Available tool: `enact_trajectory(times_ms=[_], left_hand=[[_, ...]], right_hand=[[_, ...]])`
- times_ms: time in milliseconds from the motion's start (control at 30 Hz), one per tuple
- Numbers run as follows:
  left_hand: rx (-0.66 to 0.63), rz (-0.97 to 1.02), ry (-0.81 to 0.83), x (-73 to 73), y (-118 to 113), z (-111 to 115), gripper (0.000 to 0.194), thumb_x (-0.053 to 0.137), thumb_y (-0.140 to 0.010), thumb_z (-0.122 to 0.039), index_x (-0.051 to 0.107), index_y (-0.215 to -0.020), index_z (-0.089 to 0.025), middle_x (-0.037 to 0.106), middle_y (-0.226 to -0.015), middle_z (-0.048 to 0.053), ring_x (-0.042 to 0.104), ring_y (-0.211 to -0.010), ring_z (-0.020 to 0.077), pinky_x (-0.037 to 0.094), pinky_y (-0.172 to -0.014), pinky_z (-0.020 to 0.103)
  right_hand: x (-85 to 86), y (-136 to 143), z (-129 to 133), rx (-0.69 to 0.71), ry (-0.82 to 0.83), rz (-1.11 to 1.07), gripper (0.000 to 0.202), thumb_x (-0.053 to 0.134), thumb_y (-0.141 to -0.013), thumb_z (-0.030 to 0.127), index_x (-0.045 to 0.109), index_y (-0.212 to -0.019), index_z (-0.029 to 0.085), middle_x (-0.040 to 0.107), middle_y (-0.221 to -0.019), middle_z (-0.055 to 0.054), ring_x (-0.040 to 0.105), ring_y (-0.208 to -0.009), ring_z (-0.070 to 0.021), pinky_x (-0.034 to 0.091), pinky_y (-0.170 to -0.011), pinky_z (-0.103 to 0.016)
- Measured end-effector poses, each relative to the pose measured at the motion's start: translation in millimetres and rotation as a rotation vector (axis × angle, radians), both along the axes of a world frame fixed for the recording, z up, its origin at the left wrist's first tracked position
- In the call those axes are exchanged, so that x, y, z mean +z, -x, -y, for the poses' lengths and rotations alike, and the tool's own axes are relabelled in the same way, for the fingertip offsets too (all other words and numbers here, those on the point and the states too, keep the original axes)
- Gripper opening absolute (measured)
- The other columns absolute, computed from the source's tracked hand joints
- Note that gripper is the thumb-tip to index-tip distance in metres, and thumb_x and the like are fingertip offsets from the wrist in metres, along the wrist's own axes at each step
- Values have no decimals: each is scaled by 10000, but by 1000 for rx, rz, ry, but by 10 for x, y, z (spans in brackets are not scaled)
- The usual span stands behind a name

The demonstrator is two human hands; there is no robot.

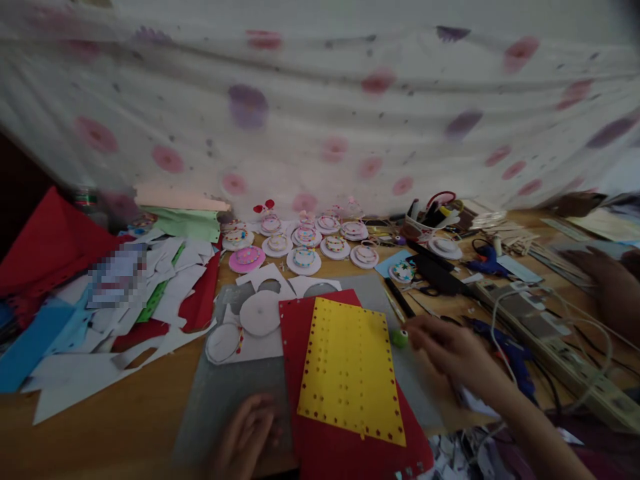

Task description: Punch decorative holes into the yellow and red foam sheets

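My right hand [445, 350] is at the right edge of a yellow punched sheet [350, 373], its fingertips pinched on a small green ball [399, 338] with what looks like a white eye. Under the yellow sheet lies a larger red sheet [295, 347]. My left hand [250, 430], slightly blurred, rests low over the grey mat [200, 413], left of the red sheet. Its fingers are loosely curled and apart, with nothing visible in them. White paper discs [260, 313] and cut white sheets lie on the mat above it.
Several small decorated paper hats [304, 259] stand along the back. Paper scraps [170, 280] pile up at left. To the right are a blue glue gun [484, 259], a power strip [550, 353] with looping cables, and a basket of pens [420, 230]. Another person's hand [600, 273] shows far right.
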State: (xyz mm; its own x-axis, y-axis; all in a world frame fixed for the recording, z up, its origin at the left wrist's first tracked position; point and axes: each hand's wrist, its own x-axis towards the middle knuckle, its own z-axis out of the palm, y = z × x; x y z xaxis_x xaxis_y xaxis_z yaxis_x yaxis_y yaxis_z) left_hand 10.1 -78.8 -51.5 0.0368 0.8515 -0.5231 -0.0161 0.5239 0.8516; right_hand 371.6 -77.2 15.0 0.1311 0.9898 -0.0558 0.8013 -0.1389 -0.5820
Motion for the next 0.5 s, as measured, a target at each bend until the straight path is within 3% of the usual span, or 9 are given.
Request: enact_trajectory(times_ms=[100, 167, 267, 400, 500], left_hand=[[-116, 34, 24, -45, -201, -81, 665, 699, -630, -628, 542, -1089, -173, 708, -847, 77, 674, -712, 226, 524, -634, 332], [-165, 25, 10, -52, -320, -148, 689, 703, -624, -598, 506, -1114, -156, 681, -817, 65, 656, -695, 218, 505, -611, 320], [-236, -24, -88, -14, -451, -241, 557, 697, -663, -501, 543, -1066, -148, 623, -758, 29, 612, -694, 196, 481, -617, 302], [-299, -45, -254, 100, -561, -347, 280, 642, -757, -317, 579, -991, -177, 594, -794, 19, 591, -733, 175, 490, -682, 294], [-307, -14, -264, 161, -615, -440, 277, 623, -742, -216, 550, -1007, -183, 642, -935, 74, 630, -836, 208, 515, -725, 318]], right_hand=[[-207, 453, 261, 92, 28, 0, 343, 452, -907, 407, 643, -1126, 225, 746, -1019, -89, 718, -743, -220, 569, -654, -311], [-425, 649, 371, 157, 31, 29, 409, 495, -884, 365, 577, -1261, 228, 644, -1267, -108, 687, -1009, -270, 568, -822, -369], [-656, 768, 457, 151, 56, 10, 430, 476, -889, 307, 535, -1315, 288, 447, -1456, -65, 679, -1035, -283, 576, -830, -406], [-647, 809, 487, 188, 50, -219, 346, 507, -896, 299, 620, -1221, 341, 483, -1429, -27, 648, -1092, -294, 550, -880, -405], [-593, 867, 466, 195, 50, -408, 300, 542, -884, 303, 673, -1153, 314, 523, -1405, -49, 589, -1175, -311, 495, -955, -426]])
